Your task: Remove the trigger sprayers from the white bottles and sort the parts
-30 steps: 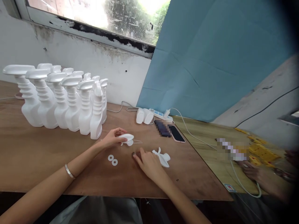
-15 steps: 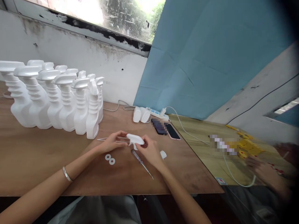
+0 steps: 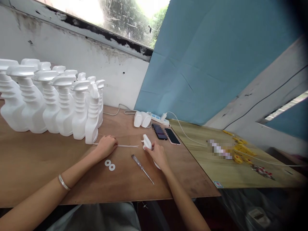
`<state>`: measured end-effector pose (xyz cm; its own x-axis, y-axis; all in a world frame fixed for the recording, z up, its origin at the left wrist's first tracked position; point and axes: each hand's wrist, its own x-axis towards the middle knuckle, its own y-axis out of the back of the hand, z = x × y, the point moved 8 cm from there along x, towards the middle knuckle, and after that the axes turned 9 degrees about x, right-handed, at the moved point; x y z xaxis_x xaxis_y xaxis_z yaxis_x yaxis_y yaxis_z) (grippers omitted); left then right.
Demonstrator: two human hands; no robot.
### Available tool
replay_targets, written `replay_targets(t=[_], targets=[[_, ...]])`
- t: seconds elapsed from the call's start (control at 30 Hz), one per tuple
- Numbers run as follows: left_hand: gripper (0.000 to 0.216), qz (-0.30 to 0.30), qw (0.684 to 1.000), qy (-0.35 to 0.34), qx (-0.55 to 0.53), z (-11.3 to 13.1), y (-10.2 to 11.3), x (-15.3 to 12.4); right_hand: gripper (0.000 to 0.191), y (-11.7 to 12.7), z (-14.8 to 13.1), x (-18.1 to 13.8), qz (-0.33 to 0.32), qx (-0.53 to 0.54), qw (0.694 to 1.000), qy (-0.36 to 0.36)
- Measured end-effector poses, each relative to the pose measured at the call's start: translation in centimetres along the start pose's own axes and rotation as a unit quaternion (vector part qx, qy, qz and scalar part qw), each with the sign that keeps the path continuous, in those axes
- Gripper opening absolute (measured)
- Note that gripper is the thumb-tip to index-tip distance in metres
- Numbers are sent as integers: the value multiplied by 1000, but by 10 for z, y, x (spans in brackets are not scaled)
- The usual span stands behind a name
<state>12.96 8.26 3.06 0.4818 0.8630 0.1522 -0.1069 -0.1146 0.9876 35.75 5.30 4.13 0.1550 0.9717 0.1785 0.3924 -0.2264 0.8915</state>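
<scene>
My right hand grips a white spray trigger head, which stands tilted with its nozzle end up. My left hand is low over the table, its fingers closed at the thin white tubes, whose ends stick out on both sides; the fingertips are partly hidden. Between the hands, nearer to me, lies a screwdriver with a clear handle. Two white ring washers rest side by side below my left hand. A white piece shows partly behind my right wrist.
Several white spray bottles stand in rows at the left. Toward the back are white chargers, a power strip and two phones. Yellow parts lie on the neighbouring table.
My left hand has let go of the trigger head and moved left to the tubes. My right hand has turned the head nozzle up. The co-worker's hands have gone from view.
</scene>
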Motion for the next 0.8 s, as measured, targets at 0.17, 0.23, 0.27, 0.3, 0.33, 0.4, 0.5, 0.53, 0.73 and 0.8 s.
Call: replay_targets(t=[0.17,0.23,0.27,0.3,0.33,0.4,0.5,0.53,0.73,0.8], targets=[[21,-7,1000,20,15,-3,1,0,34,38,-1,-24,76,0,996,54],[21,-7,1000,23,16,-3,0,0,32,40,2,-37,50,-31,996,67],[21,-6,1000,24,16,-3,0,0,32,37,4,-44,26,-39,996,70],[20,-6,1000,24,16,-3,0,0,32,34,6,-50,3,-43,996,72],[20,-5,1000,24,16,-3,0,-1,33,30,9,-54,-14,-44,996,71],[19,-5,1000,21,14,-3,0,-1,33,26,14,-59,-22,-40,996,71],[18,-5,1000,19,11,-3,0,-1,25,28,27,-55,0,-23,998,54],[19,-4,1000,20,9,-3,0,-1,24,29,34,-51,5,-7,999,40],[18,-5,1000,21,4,-2,-1,-1,31,35,84,-28,74,107,991,-37],[19,-4,1000,18,5,-1,0,-1,35,34,93,-19,97,122,987,-38]])
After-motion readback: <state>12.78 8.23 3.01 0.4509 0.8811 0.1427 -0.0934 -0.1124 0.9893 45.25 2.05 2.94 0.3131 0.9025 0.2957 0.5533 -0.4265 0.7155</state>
